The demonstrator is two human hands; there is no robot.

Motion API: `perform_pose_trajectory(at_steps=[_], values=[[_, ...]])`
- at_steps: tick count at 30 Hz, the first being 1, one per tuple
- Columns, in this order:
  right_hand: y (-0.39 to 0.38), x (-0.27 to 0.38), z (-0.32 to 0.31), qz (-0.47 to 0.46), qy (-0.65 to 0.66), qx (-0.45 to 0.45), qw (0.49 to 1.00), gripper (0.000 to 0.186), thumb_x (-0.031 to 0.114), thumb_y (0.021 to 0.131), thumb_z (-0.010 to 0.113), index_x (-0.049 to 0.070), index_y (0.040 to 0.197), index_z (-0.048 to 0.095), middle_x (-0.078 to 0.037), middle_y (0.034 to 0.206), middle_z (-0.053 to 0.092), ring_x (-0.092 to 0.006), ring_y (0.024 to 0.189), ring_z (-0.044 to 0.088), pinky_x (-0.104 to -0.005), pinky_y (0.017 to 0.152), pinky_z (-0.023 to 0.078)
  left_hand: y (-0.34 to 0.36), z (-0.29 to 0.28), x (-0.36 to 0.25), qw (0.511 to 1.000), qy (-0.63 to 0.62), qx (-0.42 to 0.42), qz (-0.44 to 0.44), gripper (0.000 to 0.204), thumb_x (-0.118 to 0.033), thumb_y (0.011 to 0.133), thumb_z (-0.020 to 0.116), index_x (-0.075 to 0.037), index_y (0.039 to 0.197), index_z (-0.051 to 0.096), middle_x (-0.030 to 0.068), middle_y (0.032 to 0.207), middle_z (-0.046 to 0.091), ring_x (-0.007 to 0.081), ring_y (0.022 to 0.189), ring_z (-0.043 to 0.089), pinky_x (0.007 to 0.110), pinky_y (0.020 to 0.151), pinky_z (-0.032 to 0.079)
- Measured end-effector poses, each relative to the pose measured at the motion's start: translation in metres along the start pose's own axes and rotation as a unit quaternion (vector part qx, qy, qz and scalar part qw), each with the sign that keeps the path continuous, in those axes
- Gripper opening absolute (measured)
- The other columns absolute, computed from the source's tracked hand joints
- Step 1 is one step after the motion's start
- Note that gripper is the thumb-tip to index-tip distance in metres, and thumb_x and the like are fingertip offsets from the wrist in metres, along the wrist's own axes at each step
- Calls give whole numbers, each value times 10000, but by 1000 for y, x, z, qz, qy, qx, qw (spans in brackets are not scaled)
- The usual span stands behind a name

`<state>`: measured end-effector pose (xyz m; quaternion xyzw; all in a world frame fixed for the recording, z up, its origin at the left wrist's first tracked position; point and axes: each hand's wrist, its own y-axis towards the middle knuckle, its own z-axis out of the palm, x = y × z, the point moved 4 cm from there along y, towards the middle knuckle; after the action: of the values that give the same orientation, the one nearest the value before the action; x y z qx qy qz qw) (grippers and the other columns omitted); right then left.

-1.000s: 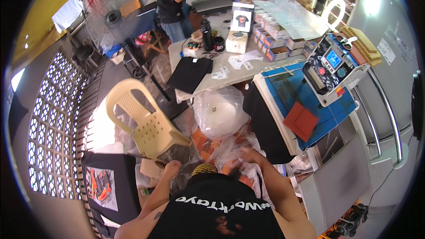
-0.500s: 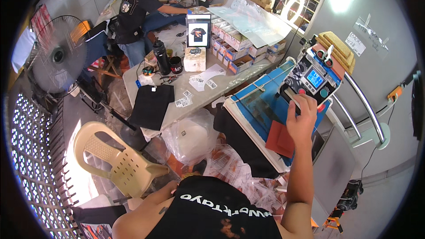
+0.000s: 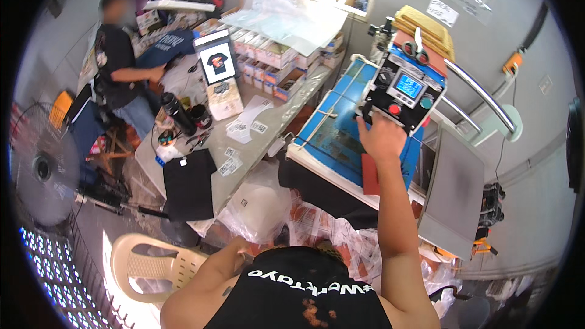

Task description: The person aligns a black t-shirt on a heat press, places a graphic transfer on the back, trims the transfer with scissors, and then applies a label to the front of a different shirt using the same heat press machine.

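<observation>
My right hand (image 3: 381, 137) reaches up to the front of the heat press (image 3: 399, 94), fingers curled over its handle below a blue display (image 3: 409, 87) and red and green buttons. Under the press head is a blue platen (image 3: 335, 122), with a red pad (image 3: 370, 173) near my wrist and black cloth (image 3: 323, 198) hanging in front. My left hand (image 3: 241, 247) is low beside my body near a beige plastic chair (image 3: 140, 256); its fingers are mostly hidden. Scissors (image 3: 417, 52) lie on top of the press.
A worktable (image 3: 247, 164) holds a folded black garment (image 3: 187, 192), small printed papers, a bottle (image 3: 173, 109), a framed shirt picture (image 3: 216, 62) and stacked boxes (image 3: 265, 55). A co-worker (image 3: 122, 73) stands at the back left. A standing fan (image 3: 42, 167) is at left, a grey board (image 3: 454, 192) at right.
My right hand has risen from low by my body to the press handle. The view has swung up and right. The co-worker's arm is now lowered over the back table.
</observation>
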<state>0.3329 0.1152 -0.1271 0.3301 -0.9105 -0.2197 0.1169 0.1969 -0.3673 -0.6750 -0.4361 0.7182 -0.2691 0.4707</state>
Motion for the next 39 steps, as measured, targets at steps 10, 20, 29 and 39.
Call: perform_pose_trajectory(at_steps=[10, 20, 29, 39], values=[[2, -6, -11, 2, 39, 101, 994, 383, 453, 885, 613, 114, 1046, 691, -138, 871, 723, -318, 832, 714, -441, 742, 561, 10, 40, -113, 995, 4, 55, 85, 288, -231, 820, 590, -26, 966, 730, 204, 944, 711, 366, 909, 688, 426, 807, 534], [-3, -18, -8, -35, 67, 60, 995, 277, 329, 869, 629, 66, 948, 659, -129, 855, 719, -306, 796, 713, -435, 717, 574, 9, 33, -145, 996, 2, 35, 77, 267, -204, 817, 590, -24, 959, 726, 203, 938, 710, 361, 900, 688, 420, 800, 533], [-4, -25, 8, -63, 96, 8, 993, 273, 310, 833, 661, 72, 966, 651, -119, 870, 712, -291, 747, 709, -422, 648, 579, -7, 44, -99, 998, 12, 55, -7, 249, -179, 814, 589, -21, 953, 721, 201, 932, 709, 356, 893, 688, 415, 794, 532], [-2, -24, 10, -61, 94, 14, 994, 274, 303, 823, 662, 74, 973, 658, -120, 855, 709, -292, 741, 706, -424, 648, 575, 5, 52, -148, 999, 1, 26, 48, 229, -152, 811, 588, -19, 947, 716, 200, 925, 707, 350, 884, 688, 409, 787, 531]])
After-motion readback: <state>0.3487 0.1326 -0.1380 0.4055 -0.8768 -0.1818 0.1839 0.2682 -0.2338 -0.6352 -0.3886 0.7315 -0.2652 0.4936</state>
